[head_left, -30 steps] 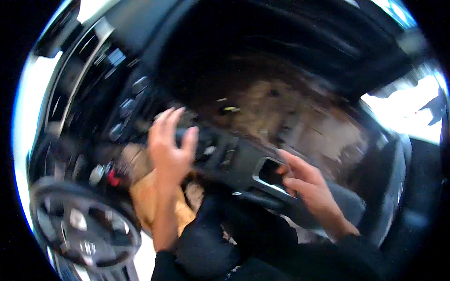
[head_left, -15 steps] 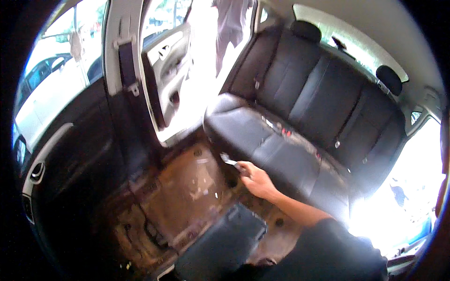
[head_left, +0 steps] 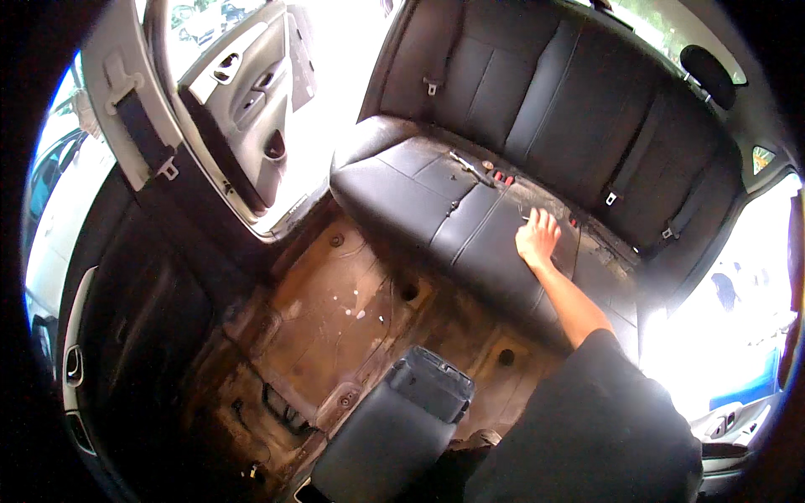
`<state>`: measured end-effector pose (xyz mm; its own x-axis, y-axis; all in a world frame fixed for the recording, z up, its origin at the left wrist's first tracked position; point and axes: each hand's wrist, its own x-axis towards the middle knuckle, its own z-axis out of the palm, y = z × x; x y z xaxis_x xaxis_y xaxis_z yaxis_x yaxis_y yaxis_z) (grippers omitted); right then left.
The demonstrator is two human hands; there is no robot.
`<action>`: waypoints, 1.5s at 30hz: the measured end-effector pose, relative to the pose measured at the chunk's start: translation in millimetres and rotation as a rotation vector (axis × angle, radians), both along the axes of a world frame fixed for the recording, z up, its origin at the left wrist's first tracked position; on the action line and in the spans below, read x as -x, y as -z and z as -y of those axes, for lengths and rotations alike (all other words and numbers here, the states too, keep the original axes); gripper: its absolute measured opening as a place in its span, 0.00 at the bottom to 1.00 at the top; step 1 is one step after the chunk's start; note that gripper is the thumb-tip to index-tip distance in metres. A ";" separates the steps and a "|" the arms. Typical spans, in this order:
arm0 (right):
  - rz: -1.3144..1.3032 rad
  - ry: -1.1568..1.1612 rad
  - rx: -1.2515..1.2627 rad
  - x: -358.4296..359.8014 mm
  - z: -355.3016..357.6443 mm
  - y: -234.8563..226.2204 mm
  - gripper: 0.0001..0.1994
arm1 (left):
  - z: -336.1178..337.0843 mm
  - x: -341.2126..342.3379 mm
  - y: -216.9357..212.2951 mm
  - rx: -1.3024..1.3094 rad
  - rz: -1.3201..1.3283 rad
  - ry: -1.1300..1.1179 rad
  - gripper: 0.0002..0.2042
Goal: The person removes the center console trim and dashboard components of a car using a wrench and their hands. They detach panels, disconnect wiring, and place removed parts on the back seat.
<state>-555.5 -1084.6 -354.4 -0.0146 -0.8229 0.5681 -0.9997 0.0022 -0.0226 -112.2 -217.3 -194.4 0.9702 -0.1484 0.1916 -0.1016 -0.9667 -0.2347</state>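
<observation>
Change: since the frame half a second before, the right hand (head_left: 537, 237) had moved farther along the rear seat cushion (head_left: 419, 197), away from its near edge toward the backrest (head_left: 537, 92).
Right hand: fingers spread apart and laid flat on the cushion, clamped on nothing; a thin light object (head_left: 527, 219) lay just beside the fingertips, contact could not be told.
Left hand: not in view.
Seat: black bench at far centre and right, with a slim metal tool (head_left: 471, 168) and red buckles (head_left: 503, 178) lying far left of the hand.
Floor: bare rust-brown floor pan (head_left: 335, 310) near the seat, carpet off.
Console: black centre armrest (head_left: 394, 427) at near centre.
Door: rear left door (head_left: 243, 92) stood open at far left.
</observation>
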 end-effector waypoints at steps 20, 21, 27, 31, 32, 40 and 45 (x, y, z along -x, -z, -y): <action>0.398 -0.212 -0.128 -77.9 145.0 35.5 0.16 | 5.7 -12.6 -7.5 0.089 -0.353 -0.280 0.21; 0.396 -0.213 -0.115 -75.7 144.0 37.2 0.16 | 17.3 -6.2 -16.3 0.167 -0.370 -0.348 0.21; 0.267 -0.191 -0.038 -69.9 145.6 36.6 0.10 | -6.2 -22.2 -8.6 0.069 -0.339 -0.079 0.20; 0.324 -0.259 -0.025 -69.0 137.6 32.5 0.08 | 17.1 -31.1 -1.0 -0.087 -0.318 0.209 0.21; 0.383 -0.358 -0.067 -62.8 127.8 28.6 0.09 | 4.6 -15.6 -12.0 -0.136 -0.302 0.228 0.22; 0.579 -0.636 -0.424 -60.0 -3.3 -74.7 0.18 | 54.8 -25.2 -12.7 -0.003 -0.274 0.085 0.19; 0.193 -0.783 -0.167 75.3 68.1 43.3 0.18 | 63.7 -72.3 -20.9 0.083 -0.222 -0.018 0.18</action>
<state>-630.8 -1152.7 -397.7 0.5136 -0.7089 0.4834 -0.6921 -0.6753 -0.2549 -39.9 -281.0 -173.4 0.9922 -0.1237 -0.0162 -0.1248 -0.9839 -0.1284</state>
